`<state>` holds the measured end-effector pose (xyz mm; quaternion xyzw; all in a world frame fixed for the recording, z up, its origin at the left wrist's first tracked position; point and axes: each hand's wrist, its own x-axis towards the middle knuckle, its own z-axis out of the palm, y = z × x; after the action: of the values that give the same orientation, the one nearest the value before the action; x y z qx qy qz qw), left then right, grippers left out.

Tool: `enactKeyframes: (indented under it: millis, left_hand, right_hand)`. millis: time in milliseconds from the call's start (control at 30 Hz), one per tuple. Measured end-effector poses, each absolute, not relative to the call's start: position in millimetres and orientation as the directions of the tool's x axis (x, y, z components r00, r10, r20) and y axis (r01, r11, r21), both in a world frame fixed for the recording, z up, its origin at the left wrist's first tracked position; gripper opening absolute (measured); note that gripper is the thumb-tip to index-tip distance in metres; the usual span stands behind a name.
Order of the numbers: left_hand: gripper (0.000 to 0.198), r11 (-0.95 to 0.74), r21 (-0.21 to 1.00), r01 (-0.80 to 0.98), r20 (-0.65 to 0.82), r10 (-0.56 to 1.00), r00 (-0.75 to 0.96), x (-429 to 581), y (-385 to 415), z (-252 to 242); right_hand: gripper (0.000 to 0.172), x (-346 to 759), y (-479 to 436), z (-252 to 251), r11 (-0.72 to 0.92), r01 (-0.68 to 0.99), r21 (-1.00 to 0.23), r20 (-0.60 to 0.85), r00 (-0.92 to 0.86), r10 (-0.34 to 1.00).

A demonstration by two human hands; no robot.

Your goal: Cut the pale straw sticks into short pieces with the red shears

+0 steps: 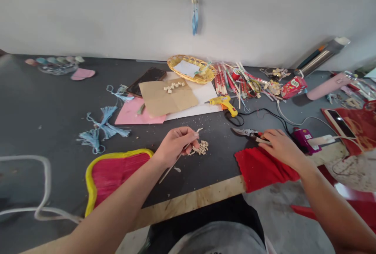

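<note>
Pinched in my left hand (pixel 179 144) is a thin pale stick (pixel 170 171), slanting from near the table's front edge up past my fingertips. Just right of those fingers lies a small pile of short cut stick pieces (pixel 201 148). My right hand (pixel 276 144) is closed over the handles of the pruning shears (pixel 246 132), whose blades point left on the table. A pale strip shows beside the handles under my fingers; I cannot tell what it is. Beneath my right wrist spreads a red cloth (pixel 264 167).
A yellow glue gun (pixel 223 104) lies behind the shears, its black cord running right. Brown paper (pixel 164 105) bears white pieces. Further back are a wicker basket (pixel 173 61) and bundled sticks (pixel 229 77). Blue tassels (pixel 102 122) and a yellow-edged magenta pad (pixel 117 171) lie left.
</note>
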<state>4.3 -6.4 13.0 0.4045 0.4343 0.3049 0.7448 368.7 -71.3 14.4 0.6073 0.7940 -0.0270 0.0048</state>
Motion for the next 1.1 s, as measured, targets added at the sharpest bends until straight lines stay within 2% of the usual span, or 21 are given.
enactKeyframes:
  millis: [167,267,367,467,533,600,700,767,867,967,1100]
  left_hand:
    - [0.028,0.481,0.867,-0.128,-0.391,0.818,0.422,4.7,-6.4,14.9]
    - [0.027,0.481,0.864,-0.148,-0.388,0.824,0.413,4.1,-5.6,13.9]
    - [0.026,0.487,0.851,-0.196,-0.384,0.833,0.399,3.5,-4.5,12.4]
    - [0.026,0.485,0.840,-0.243,-0.381,0.847,0.371,2.8,-3.1,11.9]
    - [0.026,0.474,0.839,-0.268,-0.373,0.859,0.351,2.2,-2.1,11.8]
    - [0.026,0.458,0.839,-0.292,-0.358,0.871,0.336,1.2,-1.0,11.4]
    - [0.027,0.429,0.839,-0.334,-0.332,0.891,0.309,-1.1,0.7,10.1]
    - [0.027,0.401,0.840,-0.366,-0.312,0.908,0.279,-2.7,1.7,9.4]
    - [0.027,0.344,0.848,-0.403,-0.271,0.935,0.227,-4.8,2.4,9.4]
    - [0.026,0.295,0.851,-0.434,-0.232,0.953,0.194,-6.2,1.9,9.9]
    - [0.024,0.261,0.850,-0.458,-0.204,0.964,0.172,-7.7,1.6,8.8]
  right_hand:
    - [0.019,370.0,-77.5,2.3,0.299,0.953,-0.047,-0.021,-0.300,0.954]
    - [0.018,366.2,-79.6,9.5,0.216,0.967,-0.133,0.008,-0.216,0.976]
    - [0.019,358.5,-79.1,22.7,0.054,0.920,-0.388,-0.014,-0.065,0.998]
    - [0.025,340.2,-71.2,34.4,-0.093,0.683,-0.724,-0.124,0.003,0.992]
    - [0.031,322.3,-61.5,38.1,-0.131,0.437,-0.890,-0.183,-0.078,0.980]
    - [0.030,302.3,-49.6,38.7,-0.155,0.226,-0.962,-0.206,-0.219,0.954]
    - [0.028,274.2,-32.5,36.8,-0.159,0.085,-0.984,-0.180,-0.400,0.899]
    - [0.033,259.4,-24.7,35.5,-0.098,0.105,-0.990,-0.135,-0.458,0.878]
    - [0.041,245.3,-19.8,32.4,0.114,0.297,-0.948,-0.027,-0.431,0.902]
    - [0.044,241.8,-19.5,25.5,0.333,0.518,-0.788,0.102,-0.424,0.900]
    - [0.047,246.6,-18.9,15.2,0.459,0.654,-0.602,0.139,-0.480,0.866]
